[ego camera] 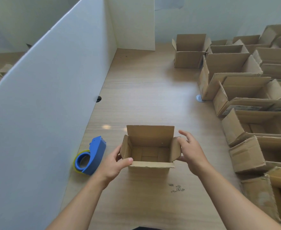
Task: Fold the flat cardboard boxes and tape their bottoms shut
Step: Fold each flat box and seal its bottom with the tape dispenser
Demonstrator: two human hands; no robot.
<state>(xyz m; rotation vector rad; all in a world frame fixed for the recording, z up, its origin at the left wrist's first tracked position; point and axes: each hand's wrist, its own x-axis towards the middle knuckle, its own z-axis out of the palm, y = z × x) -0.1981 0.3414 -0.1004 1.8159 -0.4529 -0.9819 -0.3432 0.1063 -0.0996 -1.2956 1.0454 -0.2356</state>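
1. The left hand's thumb (128, 161) is curled over the near-left corner of a small, open-topped brown cardboard box (150, 153). Its other fingers wrap behind the left side flap, so the left hand (115, 165) grips that corner.
2. The right hand's fingers (184, 133) are spread and nearly straight. The right hand (192, 151) rests against the box's right side flap with the thumb below the flap's near edge, touching rather than clamping.
3. The box stands upright on the pale wood-grain table (144, 90), directly between the two hands. Its long axis runs from 9 o'clock to 3 o'clock, so each hand holds a short end. The far flap stands up at 12 o'clock, and the near flap is bent down towards 6 o'clock.
4. Seen from inside, the bottom flaps lie closed and flat. Whether tape seals them underneath is hidden, so I cannot say the bottom is finished.
5. A blue plastic tape dispenser with a yellow-edged roll (94, 155) lies at 9 o'clock from the box, just beside the left wrist. That hand is the nearer one if taping is still needed.
6. Rows of assembled brown cardboard boxes (246, 90) fill the table from 1 to 4 o'clock. The right hand is nearer them, so a finished box would probably go that way.
7. A tall white corrugated plastic partition (45, 97) walls the table from 9 to 11 o'clock.
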